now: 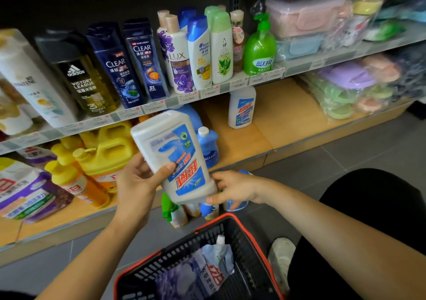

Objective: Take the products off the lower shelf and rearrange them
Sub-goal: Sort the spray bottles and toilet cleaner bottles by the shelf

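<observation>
A white bottle with a blue label [175, 154] hangs upside down in front of the lower shelf [283, 119]. My left hand [138, 182] grips its side, thumb across the label. My right hand [232, 187] holds its lower end, where the cap is hidden. A matching white bottle [241, 108] stands alone on the wooden lower shelf. A small blue bottle [208, 145] stands just behind the held one. Yellow jugs [108, 147] and purple refill bags [30, 193] fill the shelf's left side.
A black basket with a red rim [251, 237] sits on the floor below my hands, holding refill pouches [207, 269]. Several small bottles [182, 214] stand on the floor by the shelf edge. Shampoo bottles [179, 52] line the upper shelf. Bagged slippers [355, 87] lie at right.
</observation>
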{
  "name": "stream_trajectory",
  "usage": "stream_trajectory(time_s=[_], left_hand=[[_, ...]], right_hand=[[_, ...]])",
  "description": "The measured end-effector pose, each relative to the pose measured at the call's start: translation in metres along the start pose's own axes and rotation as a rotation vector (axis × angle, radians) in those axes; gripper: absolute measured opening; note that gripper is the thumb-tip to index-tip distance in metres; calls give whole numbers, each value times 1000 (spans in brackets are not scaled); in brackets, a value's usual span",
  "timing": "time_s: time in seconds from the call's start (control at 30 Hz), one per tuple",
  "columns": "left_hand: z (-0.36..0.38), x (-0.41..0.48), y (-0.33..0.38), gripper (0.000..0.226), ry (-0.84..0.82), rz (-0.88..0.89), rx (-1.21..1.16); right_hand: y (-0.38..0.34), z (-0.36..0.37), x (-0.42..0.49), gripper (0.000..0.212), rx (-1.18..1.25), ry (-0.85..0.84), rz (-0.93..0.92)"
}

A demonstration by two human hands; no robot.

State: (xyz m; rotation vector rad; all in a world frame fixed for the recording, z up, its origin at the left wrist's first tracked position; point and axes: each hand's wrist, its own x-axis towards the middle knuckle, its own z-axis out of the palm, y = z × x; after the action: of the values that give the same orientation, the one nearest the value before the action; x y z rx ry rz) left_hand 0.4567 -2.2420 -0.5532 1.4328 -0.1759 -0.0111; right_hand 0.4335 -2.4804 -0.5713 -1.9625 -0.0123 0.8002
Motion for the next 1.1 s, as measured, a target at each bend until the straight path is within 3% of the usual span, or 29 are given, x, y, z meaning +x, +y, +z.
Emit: stream_trajectory(time_s=[0.1, 0.23, 0.33, 0.43, 0.63, 0.8, 0.9, 1.0, 1.1], left_hand=[[-3, 1, 3, 45, 5, -29, -96], [-7, 5, 6, 44, 17, -71, -242], [-7, 9, 5, 50, -4, -115, -288], [-5, 10, -1, 48, -11, -234, -253], [8, 7, -18, 26, -136, -444, 63], [21, 8, -33, 12, -278, -362, 309], [22, 15, -43, 7, -310, -274, 455], [18, 20, -63, 3, -378, -147, 706], [13, 20, -84, 16, -436, -124, 905]], right_hand=[[1, 0, -1, 50, 273, 7, -18], [2, 4, 3, 50, 677, 60, -172], [2, 6, 2, 57, 716, 180, -289], [1, -4, -7, 48, 667, 296, -385], [-4, -46, -45, 42, 363, 573, -462], [-18, -85, -80, 48, -16, 771, -519], [-26, -107, -94, 58, -235, 811, -497], [-33, -132, -100, 52, -429, 835, -419], [-37, -153, -96, 56, -595, 820, -330]])
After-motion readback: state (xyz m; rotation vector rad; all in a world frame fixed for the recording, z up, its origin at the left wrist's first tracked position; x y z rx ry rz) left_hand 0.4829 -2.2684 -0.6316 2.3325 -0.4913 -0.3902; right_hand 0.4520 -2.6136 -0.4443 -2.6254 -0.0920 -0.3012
